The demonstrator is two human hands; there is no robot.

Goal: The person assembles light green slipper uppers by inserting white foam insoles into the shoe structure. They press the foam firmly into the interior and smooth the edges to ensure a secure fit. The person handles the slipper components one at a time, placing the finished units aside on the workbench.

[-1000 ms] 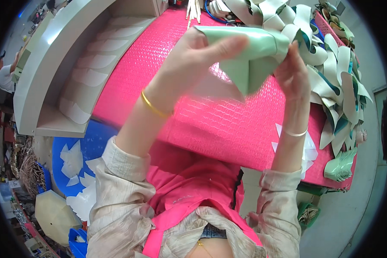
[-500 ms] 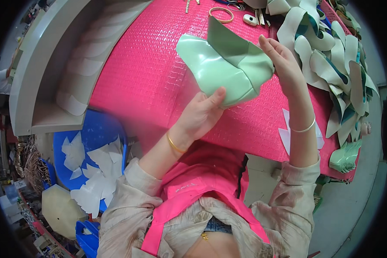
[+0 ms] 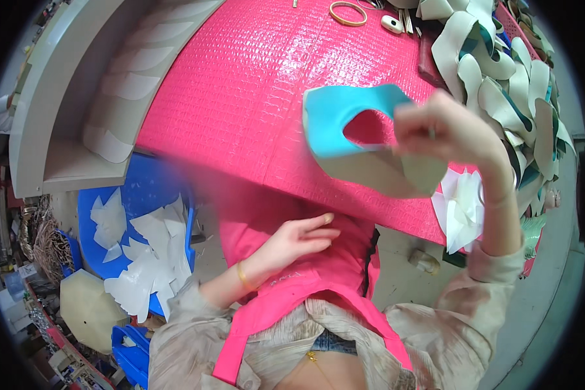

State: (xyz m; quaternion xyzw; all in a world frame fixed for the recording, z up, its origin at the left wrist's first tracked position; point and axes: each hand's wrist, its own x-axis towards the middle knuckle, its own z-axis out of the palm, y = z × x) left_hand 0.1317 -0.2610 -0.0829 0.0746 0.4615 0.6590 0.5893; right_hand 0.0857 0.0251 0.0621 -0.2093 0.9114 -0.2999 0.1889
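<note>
My right hand (image 3: 445, 130), blurred by motion, grips a shoe upper (image 3: 331, 123) at its right side. The upper has a bright turquoise lining, a pale grey-beige outer face and an oval opening that shows the pink table (image 3: 240, 97) beneath. It hangs tilted above the table's near right part. My left hand (image 3: 300, 240) holds nothing; its fingers are stretched out over my pink apron, just off the table's front edge. Partly behind my right forearm is a stack of pale green pieces (image 3: 533, 235) at the table's right edge.
Many pale uppers with teal linings (image 3: 481, 71) are heaped at the right. Crumpled white sheets (image 3: 461, 208) lie near the front edge. A gold ring (image 3: 348, 13) and a small white device (image 3: 391, 25) lie at the back. A grey curved housing (image 3: 52, 117) and a blue chair (image 3: 97, 253) stand left.
The glossy light green upper is gone from both hands. My right hand now holds the turquoise-lined upper. My left hand has let go and drawn back toward my apron.
</note>
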